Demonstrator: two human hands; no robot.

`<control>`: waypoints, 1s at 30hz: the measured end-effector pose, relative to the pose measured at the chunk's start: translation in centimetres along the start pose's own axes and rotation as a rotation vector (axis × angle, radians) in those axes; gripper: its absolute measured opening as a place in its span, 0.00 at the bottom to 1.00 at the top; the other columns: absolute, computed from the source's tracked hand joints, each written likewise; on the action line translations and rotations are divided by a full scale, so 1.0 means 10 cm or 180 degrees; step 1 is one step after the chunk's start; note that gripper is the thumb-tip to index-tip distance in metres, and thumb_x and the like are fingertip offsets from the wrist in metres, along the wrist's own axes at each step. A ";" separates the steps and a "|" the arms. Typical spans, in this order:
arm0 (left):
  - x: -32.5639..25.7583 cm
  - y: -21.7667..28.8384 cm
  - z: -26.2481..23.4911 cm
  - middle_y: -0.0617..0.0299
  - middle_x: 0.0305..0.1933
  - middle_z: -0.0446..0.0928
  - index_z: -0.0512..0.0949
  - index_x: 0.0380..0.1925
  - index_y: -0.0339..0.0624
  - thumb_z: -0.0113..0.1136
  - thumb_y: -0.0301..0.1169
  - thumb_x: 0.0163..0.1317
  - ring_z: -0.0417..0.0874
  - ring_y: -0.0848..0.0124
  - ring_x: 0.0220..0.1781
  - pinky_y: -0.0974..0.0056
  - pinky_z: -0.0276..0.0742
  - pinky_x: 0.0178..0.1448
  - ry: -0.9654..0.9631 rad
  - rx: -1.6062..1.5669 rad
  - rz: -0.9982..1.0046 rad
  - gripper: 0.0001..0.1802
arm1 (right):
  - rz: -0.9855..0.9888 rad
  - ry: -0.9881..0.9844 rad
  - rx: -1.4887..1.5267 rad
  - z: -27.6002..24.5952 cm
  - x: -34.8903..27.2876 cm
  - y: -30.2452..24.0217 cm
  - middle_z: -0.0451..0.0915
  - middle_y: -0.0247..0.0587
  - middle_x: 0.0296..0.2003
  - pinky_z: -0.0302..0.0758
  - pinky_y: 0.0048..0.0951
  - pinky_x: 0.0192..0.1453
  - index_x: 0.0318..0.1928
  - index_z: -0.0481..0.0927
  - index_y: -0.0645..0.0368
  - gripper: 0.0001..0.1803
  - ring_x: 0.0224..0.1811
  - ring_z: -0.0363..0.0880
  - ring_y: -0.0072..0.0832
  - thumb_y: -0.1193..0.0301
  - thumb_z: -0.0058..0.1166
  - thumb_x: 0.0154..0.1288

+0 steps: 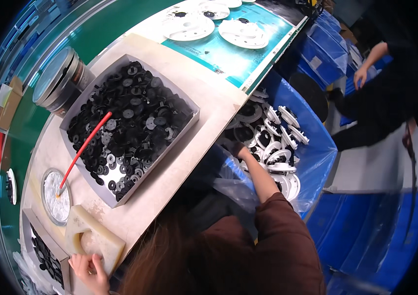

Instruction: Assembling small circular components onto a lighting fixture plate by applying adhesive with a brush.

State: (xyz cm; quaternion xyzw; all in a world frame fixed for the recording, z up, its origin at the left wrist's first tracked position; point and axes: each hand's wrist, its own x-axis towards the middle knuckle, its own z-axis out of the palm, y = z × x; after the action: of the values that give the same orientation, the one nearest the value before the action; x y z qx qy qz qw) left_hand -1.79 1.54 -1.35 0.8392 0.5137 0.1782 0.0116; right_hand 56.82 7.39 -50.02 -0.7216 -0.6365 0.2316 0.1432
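Observation:
My left hand (pixel 90 273) rests at the near edge of a thick cream block (pixel 108 242) with a round hollow in it. Its fingers are loosely bent, the thumb stands apart from them, and no part shows between them. My right arm reaches down past the table edge into a blue-lined bin (pixel 314 147) filled with white round parts (pixel 280 156) that have black centres. Of my right hand (pixel 236 148) only the back shows, low among those parts; its fingers are lost in shadow, so what they hold cannot be seen.
A shallow carton (pixel 189 120) full of black geared discs stands on the table (pixel 209 142). Near it are a dish of white paste (pixel 56 201) with a red-handled brush (pixel 85 150) and a metal bucket (pixel 61 81). White discs (pixel 243 33) lie on a green-blue mat. Another person (pixel 381 93) stands at right.

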 end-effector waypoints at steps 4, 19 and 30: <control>-0.10 0.04 -0.08 0.60 0.17 0.65 0.70 0.17 0.44 0.57 0.24 0.50 0.66 0.62 0.22 0.59 0.56 0.29 -0.0099 0.0136 -0.0206 0.07 | 0.0243 -0.0991 -0.0601 -0.66 0.03 -1.08 0.77 0.58 0.39 0.72 0.38 0.46 0.37 0.79 0.63 0.18 0.42 0.77 0.47 0.62 0.48 0.52; -0.13 0.05 -0.11 0.59 0.26 0.68 0.74 0.34 0.35 0.52 0.19 0.52 0.64 0.69 0.26 0.70 0.59 0.34 -0.0066 -0.0229 -0.0258 0.09 | -0.0614 -0.0500 0.2104 -4.10 -1.34 -3.61 0.78 0.36 0.27 0.69 0.20 0.36 0.41 0.77 0.70 0.14 0.32 0.74 0.19 0.71 0.46 0.62; 0.21 0.51 -0.51 0.59 0.27 0.69 0.75 0.34 0.35 0.60 0.22 0.46 0.66 0.70 0.27 0.70 0.61 0.34 0.1615 -0.1273 -0.0622 0.12 | -0.2344 -0.0999 0.3388 -2.84 -1.24 -5.51 0.73 0.45 0.41 0.71 0.14 0.25 0.55 0.57 0.69 0.19 0.24 0.75 0.19 0.80 0.40 0.63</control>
State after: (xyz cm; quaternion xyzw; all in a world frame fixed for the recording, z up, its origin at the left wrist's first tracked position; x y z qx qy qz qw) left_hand 1.90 0.10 5.04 0.6959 0.5331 0.4768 0.0648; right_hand 23.48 5.86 3.75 -0.2457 -0.6535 0.5525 0.4554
